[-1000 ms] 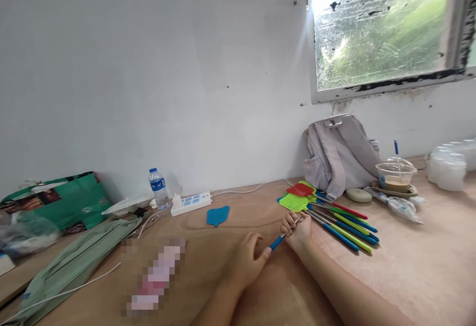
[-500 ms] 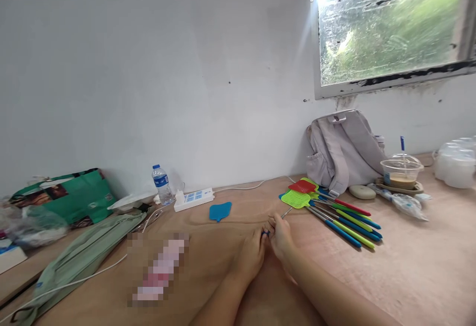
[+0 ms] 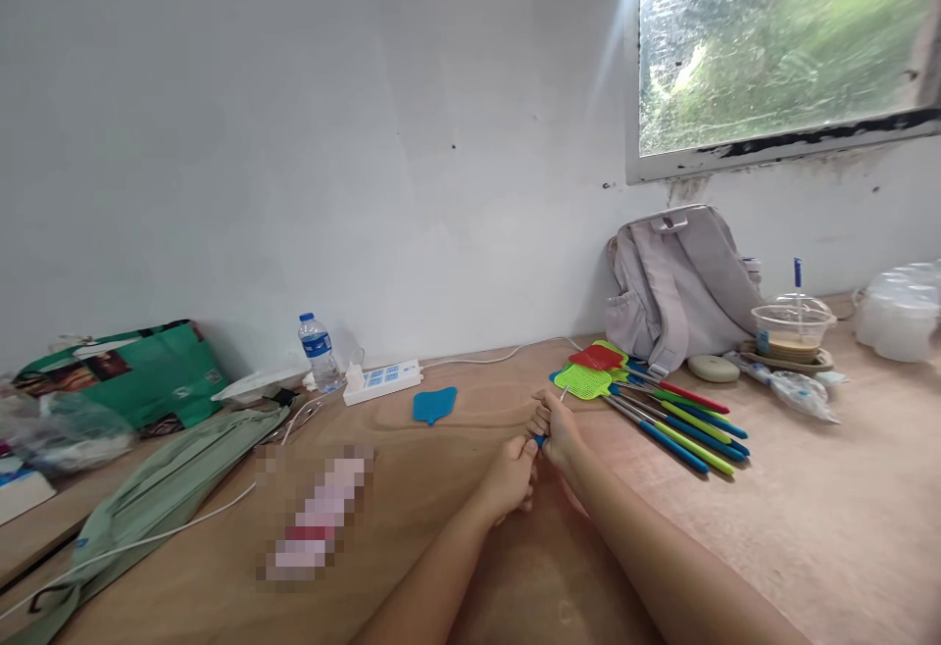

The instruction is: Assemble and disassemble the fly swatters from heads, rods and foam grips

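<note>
Close together over the table, both hands are closed on one fly swatter handle [image 3: 540, 440]. Its blue part shows between my left hand [image 3: 513, 477] and my right hand [image 3: 557, 426]. A thin metal rod sticks out past the right fingers; most of the handle is hidden. A loose blue fly swatter head [image 3: 433, 405] lies flat ahead and to the left of the hands. To the right is a pile of fly swatters with green, red and blue heads, among them a lime green one [image 3: 583, 381], their handles [image 3: 680, 449] fanned toward the right.
A grey backpack [image 3: 672, 277] leans on the wall beside a plastic cup [image 3: 792, 326]. To the left are a power strip [image 3: 382, 382], a water bottle [image 3: 319, 353], a green bag [image 3: 139, 375] and a folded green cloth item [image 3: 169, 488]. A pixelated patch [image 3: 320, 518] covers something nearer.
The left hand has turned and its fingers are curled more tightly. Both hands sit slightly higher and further right in view. The camera has tilted a little.
</note>
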The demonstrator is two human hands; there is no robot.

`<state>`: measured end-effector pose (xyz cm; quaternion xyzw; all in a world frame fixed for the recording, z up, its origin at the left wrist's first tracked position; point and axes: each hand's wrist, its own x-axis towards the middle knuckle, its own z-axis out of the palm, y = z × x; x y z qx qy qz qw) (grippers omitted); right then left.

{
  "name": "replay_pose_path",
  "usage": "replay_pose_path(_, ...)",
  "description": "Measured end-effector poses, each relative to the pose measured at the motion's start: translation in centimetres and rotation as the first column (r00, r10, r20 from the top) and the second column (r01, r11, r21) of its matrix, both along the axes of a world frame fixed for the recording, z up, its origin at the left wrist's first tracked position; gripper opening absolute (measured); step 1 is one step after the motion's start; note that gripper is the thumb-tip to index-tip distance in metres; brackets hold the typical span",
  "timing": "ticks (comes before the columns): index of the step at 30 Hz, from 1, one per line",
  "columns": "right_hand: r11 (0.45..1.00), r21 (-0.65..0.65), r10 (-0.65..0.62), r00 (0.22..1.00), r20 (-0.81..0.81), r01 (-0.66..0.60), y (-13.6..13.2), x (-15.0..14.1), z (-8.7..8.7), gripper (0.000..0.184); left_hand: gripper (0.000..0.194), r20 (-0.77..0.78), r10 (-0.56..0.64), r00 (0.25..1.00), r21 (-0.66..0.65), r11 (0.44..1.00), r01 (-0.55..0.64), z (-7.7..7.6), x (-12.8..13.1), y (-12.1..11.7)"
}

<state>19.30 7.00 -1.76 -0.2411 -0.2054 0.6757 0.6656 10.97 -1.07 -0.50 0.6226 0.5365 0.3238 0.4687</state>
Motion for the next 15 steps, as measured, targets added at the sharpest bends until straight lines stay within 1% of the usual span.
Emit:
replay_pose_path(2,0.999,0.022,-0.034,0.999,0.022,0.034,0.9,1.6,-0.1,0.028,0.031,0.042,-0.053,0.998,-0.064,0.996,0.056,0.1,-0.3,-0.7)
replay_pose_path(4,0.994,0.052,-0.1,0.993,0.063,0.097,1.7,4.5,-0.1,0.015,0.034,0.069,-0.114,0.991,-0.092,0.989,0.12,0.4,-1.2,-1.5)
replay_pose_path(5,0.988,0.073,-0.141,0.986,0.095,0.134,2.0,6.2,-0.1,0.013,0.036,0.075,-0.136,0.988,-0.088,0.986,0.143,0.7,-1.8,-1.8)
replay_pose_path(6,0.982,0.103,-0.174,0.975,0.136,0.16,2.3,8.0,-0.2,0.022,0.039,0.078,-0.146,0.986,-0.069,0.986,0.152,0.9,-2.5,-1.9)
replay_pose_path(7,0.975,0.139,-0.197,0.962,0.186,0.173,2.4,9.5,-0.2,0.027,0.042,0.079,-0.136,0.988,-0.033,0.99,0.139,1.0,-3.2,-1.8)
replay_pose_path(9,0.96,0.218,-0.234,0.926,0.297,0.173,2.5,11.6,-0.5,0.032,0.047,0.07,-0.063,0.996,0.075,0.996,0.057,1.2,-4.7,-1.1)
replay_pose_path(10,0.954,0.256,-0.246,0.9,0.359,0.159,2.5,12.0,-0.7,0.032,0.048,0.06,-0.009,0.998,0.137,0.991,0.0,1.2,-5.5,-0.5)
replay_pose_path(12,0.941,0.32,-0.262,0.831,0.491,0.108,2.6,11.6,-1.2,0.032,0.047,0.019,0.097,0.995,0.25,0.963,-0.099,0.9,-6.9,0.6)
replay_pose_path(13,0.935,0.346,-0.268,0.785,0.559,0.073,2.6,11.0,-1.6,0.03,0.044,-0.011,0.139,0.99,0.297,0.946,-0.13,0.8,-7.5,1.0)
replay_pose_path(15,0.921,0.389,-0.282,0.667,0.69,-0.013,2.6,9.1,-2.2,0.024,0.036,-0.088,0.191,0.978,0.372,0.917,-0.145,0.4,-8.8,1.4)
